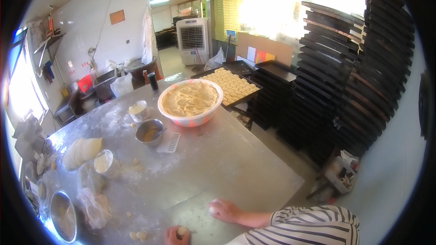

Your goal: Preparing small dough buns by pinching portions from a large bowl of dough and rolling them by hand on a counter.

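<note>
My left hand is at the bottom edge of the view, its fingers curled around a small pale dough ball. Farther right on the metal table, my right hand bends over a whitish piece of dough, which shows only at the fingertips. Left of my left hand lie a few small dough balls. Past both hands stands a large basin heaped with a crumbly yellowish filling. A big lump of smooth dough rests at the table's left side.
Mid-table are a steel bowl, a slotted white scraper and a tub of white powder. A plastic bag and a steel basin sit left. Beyond the table, a tray carries rows of rounds; stacked black trays rise right.
</note>
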